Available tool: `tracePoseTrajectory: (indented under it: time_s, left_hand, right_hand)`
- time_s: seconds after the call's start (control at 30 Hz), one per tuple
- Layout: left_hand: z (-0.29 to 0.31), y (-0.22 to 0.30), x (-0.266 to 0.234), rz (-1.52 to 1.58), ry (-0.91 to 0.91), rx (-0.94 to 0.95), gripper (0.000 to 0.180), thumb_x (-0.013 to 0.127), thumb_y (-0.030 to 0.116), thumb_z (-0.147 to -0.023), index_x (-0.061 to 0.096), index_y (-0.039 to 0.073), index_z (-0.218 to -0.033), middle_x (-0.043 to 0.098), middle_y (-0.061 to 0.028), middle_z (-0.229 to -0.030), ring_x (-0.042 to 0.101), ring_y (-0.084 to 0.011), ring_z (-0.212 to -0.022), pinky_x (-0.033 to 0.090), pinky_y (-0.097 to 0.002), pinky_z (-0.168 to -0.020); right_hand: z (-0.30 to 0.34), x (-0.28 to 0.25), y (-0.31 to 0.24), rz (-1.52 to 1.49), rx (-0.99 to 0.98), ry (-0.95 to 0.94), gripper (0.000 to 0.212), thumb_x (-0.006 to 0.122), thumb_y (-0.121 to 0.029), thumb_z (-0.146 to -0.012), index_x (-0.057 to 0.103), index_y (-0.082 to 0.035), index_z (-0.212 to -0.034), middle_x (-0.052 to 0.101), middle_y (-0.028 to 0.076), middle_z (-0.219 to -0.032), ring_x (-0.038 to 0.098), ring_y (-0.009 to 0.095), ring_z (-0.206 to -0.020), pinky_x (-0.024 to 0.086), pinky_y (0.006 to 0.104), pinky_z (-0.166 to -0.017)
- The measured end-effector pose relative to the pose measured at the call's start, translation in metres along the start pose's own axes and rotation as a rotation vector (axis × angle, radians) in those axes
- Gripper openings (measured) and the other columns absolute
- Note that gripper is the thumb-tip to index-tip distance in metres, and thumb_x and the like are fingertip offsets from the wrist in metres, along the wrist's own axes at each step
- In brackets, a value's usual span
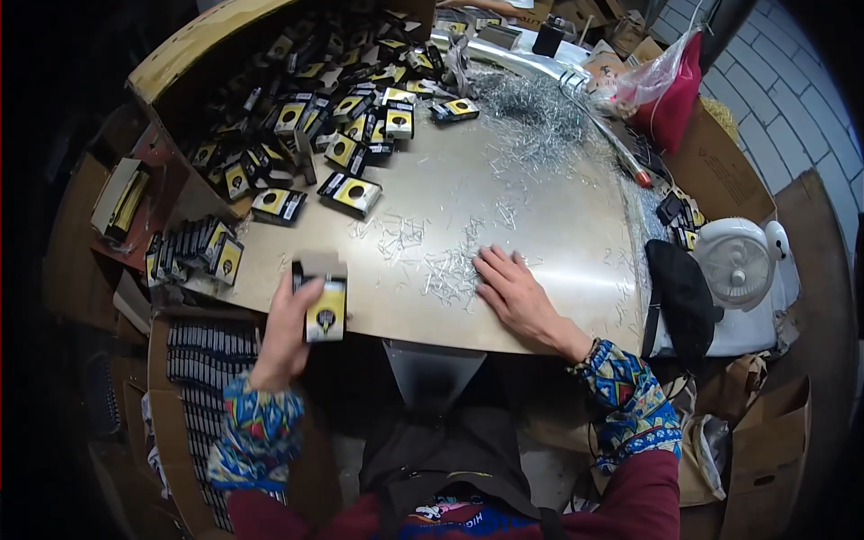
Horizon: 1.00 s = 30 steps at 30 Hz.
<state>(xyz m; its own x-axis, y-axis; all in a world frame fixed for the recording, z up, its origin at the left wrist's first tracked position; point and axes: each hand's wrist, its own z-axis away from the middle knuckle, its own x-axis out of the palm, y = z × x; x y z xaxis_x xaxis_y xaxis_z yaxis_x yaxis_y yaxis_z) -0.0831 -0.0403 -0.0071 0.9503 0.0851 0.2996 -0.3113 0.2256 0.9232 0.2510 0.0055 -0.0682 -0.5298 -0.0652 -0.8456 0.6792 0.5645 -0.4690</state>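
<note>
My left hand (290,328) is closed round a small black, yellow and white carton (327,310), held upright just off the table's front edge. The carton's top flap stands up; its inside cannot be made out. Flat on the metal tabletop (549,225), my right hand (519,295) has its fingers stretched out, the tips touching a loose scatter of thin silvery nails (447,276). Farther back at the right lies a denser heap of the same nails (540,112). Many similar cartons (351,193) are piled at the back left.
A curved cardboard wall (148,76) borders the carton pile. Upright cartons (193,252) stand in a row at the left edge, above a box of packed cartons (211,342). On the right are a white fan (733,265), a black cloth item (679,292) and a red bag (670,103).
</note>
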Motion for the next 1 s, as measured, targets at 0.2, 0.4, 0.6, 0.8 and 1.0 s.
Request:
tracePoseTrajectory:
  time_s: [0.2,0.4,0.6,0.8,1.0]
  left_hand:
    - [0.08,-0.105,-0.045,0.131,0.142,-0.184,0.025,0.053,0.015,-0.098,0.054,0.005,-0.121,0.063,-0.0052,-0.107,0.066,-0.0154,-0.092,0.056,-0.0299,-0.081]
    - [0.108,-0.197,-0.025,-0.033,0.026,-0.506,0.034,0.053,0.011,-0.092,0.053,0.001,-0.125,0.061,-0.0024,-0.106,0.057,-0.01,-0.097,0.047,-0.0255,-0.083]
    - [0.118,-0.226,-0.002,0.036,-0.081,-0.576,0.023,0.055,0.006,-0.087,0.06,0.003,-0.109,0.063,-0.0012,-0.093,0.057,-0.0088,-0.085,0.045,-0.0212,-0.075]
    - [0.123,-0.201,0.02,0.258,0.0,-0.581,0.025,0.054,0.004,-0.083,0.06,0.004,-0.108,0.065,-0.0035,-0.099,0.06,-0.0115,-0.09,0.051,-0.0265,-0.077]
    - [0.133,-0.233,0.017,0.034,-0.085,-0.358,0.05,0.066,0.011,-0.08,0.044,0.002,-0.124,0.06,-0.0087,-0.111,0.061,-0.019,-0.095,0.048,-0.0301,-0.082]
  right_hand:
    - [-0.01,0.009,0.002,-0.013,0.051,0.082,0.047,0.05,-0.025,-0.099,0.043,-0.002,-0.14,0.036,0.024,-0.148,0.028,0.038,-0.141,0.022,0.045,-0.117]
    - [-0.016,0.056,-0.049,0.248,-0.022,0.019,0.055,0.045,-0.03,-0.1,0.037,0.008,-0.139,0.033,0.029,-0.147,0.028,0.042,-0.14,0.024,0.0491,-0.115]
    - [0.034,0.064,-0.116,0.157,0.007,-0.006,0.054,0.049,-0.023,-0.098,0.036,0.013,-0.136,0.035,0.032,-0.144,0.03,0.045,-0.138,0.025,0.0508,-0.114]
    - [0.055,0.025,-0.139,-0.279,0.029,0.015,0.042,0.055,0.004,-0.09,0.049,0.004,-0.131,0.044,0.027,-0.14,0.043,0.04,-0.132,0.038,0.0399,-0.108]
    - [0.066,0.034,-0.121,-0.268,0.005,-0.06,0.031,0.056,0.011,-0.075,0.064,-0.002,-0.103,0.061,0.013,-0.11,0.059,0.032,-0.098,0.049,0.0381,-0.082]
